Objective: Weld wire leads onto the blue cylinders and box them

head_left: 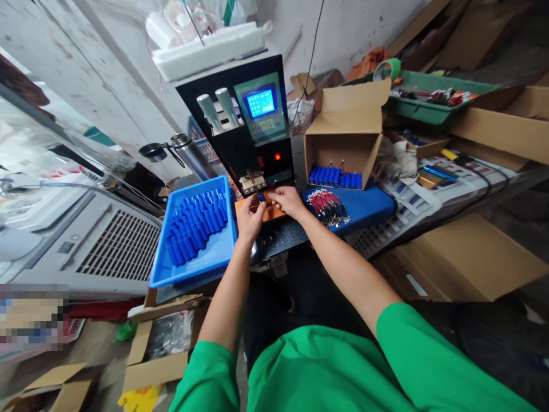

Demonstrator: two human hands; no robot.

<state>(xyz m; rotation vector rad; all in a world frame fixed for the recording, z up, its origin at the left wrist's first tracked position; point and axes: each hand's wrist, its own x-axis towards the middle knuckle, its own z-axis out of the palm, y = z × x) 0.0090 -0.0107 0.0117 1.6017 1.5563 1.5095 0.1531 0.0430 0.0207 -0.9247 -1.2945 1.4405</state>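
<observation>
Small blue cell on orange pad under welder; both hands' fingers pinch it: left hand, right hand. Blue tray just left.

Glossy blue plastic tray; matt brown cardboard box.

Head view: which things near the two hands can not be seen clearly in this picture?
- Small piece under both hands, head view: the left hand and right hand cover it on the orange plate.
- Welding tips of the machine: too small to make out.
- Blue screen: text too small to read.
- Bundle of red and black wires: single wires blur together.
</observation>
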